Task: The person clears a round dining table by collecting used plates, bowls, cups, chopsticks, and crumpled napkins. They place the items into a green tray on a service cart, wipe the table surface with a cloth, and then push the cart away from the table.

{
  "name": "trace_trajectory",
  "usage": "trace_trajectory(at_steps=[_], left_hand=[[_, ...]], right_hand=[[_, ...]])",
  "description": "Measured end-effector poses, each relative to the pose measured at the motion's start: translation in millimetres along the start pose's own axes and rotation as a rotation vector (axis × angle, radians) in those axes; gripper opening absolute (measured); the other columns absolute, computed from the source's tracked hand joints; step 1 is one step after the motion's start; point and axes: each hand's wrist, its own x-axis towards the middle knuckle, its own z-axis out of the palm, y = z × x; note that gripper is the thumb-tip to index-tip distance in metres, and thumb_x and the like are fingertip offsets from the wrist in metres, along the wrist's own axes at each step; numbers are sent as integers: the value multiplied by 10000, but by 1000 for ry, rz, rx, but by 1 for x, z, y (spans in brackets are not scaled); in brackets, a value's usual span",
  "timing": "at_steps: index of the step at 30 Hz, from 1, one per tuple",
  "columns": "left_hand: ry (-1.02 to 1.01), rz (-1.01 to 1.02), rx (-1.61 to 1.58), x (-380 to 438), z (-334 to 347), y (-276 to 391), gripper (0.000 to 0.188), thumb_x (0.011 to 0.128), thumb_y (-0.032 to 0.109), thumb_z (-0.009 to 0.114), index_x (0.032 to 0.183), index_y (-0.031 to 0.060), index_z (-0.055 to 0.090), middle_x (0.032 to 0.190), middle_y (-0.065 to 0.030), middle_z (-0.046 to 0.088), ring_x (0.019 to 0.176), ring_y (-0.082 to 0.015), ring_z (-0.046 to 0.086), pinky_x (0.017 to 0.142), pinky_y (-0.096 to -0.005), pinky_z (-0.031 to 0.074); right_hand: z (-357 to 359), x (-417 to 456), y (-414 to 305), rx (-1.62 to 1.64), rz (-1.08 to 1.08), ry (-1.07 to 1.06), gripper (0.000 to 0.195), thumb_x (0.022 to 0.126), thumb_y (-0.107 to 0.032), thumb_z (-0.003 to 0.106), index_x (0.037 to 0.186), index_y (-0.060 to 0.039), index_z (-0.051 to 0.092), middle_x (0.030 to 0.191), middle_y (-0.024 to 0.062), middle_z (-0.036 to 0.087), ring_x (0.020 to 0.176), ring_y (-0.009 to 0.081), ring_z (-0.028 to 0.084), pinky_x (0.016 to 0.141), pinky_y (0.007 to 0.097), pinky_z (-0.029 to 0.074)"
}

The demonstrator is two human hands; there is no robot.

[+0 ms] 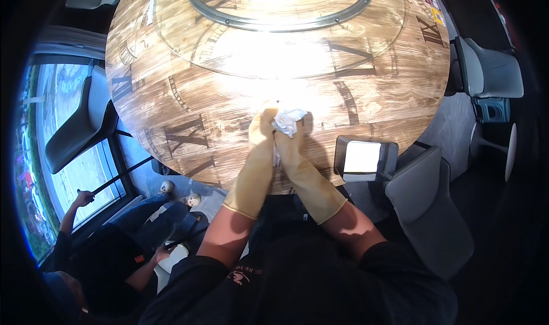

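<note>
Both of my hands wear long cream-coloured rubber gloves and meet over the near part of a round wood-patterned table [240, 132]. A crumpled white cloth or tissue [288, 121] bunches between them, mostly at my right hand [289, 132]. Beside it on the left, my left hand [266, 117] is washed out by bright glare, so its fingers are hard to make out. A little more white material shows between the wrists. Right of my forearms, near the table's edge, lies a dark-rimmed clear tray or container [388, 155] with a bright white patch inside.
A metal ring [257, 26] and a clear round glass panel occupy the table's far centre. Grey chairs stand at right [414, 183], far right [497, 72] and left [70, 132]. At lower left, another person [111, 252] holds a dark pole [124, 172] near a window.
</note>
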Motion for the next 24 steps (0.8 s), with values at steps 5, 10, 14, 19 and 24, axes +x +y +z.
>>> trace_trajectory(at_steps=[5, 10, 14, 19, 24], left_hand=[[249, 114, 27, 27, -57, -21, 303, 954, 172, 631, 1194, -4, 687, 1029, -140, 734, 922, -262, 714, 854, -372, 596], [177, 433, -16, -57, 50, 79, 302, 969, 256, 705, 1151, 14, 700, 977, -113, 727, 748, -191, 675, 647, -324, 563], [272, 499, -57, -83, 148, 113, 272, 931, 291, 733, 1040, 43, 705, 887, -81, 702, 654, -160, 620, 537, -315, 499], [87, 308, -37, -133, 264, 121, 258, 900, 309, 724, 975, 64, 692, 823, -62, 678, 640, -149, 613, 533, -317, 490], [48, 473, 23, -44, 362, 29, 259, 905, 303, 712, 1008, 65, 698, 794, -47, 664, 613, -159, 581, 537, -326, 461]], right_hand=[[48, -3, -9, 175, 210, -18, 338, 950, 17, 604, 1289, 13, 602, 1215, 161, 651, 1061, 253, 648, 856, 354, 562], [41, 29, -40, -609, -829, -240, 252, 982, 2, 617, 1229, -36, 588, 1102, 89, 658, 945, 170, 634, 763, 294, 516], [-23, 3, -196, -686, -1189, -185, 131, 1011, -58, 546, 1120, -53, 619, 1054, 79, 654, 906, 164, 623, 785, 307, 511], [-116, 23, -287, 46, -588, -437, 242, 986, -44, 513, 1204, -5, 610, 1106, 146, 677, 903, 214, 682, 784, 348, 587], [-219, 74, -331, 426, -126, -712, 385, 975, -34, 470, 1343, 46, 553, 1113, 159, 690, 912, 242, 721, 825, 366, 624]])
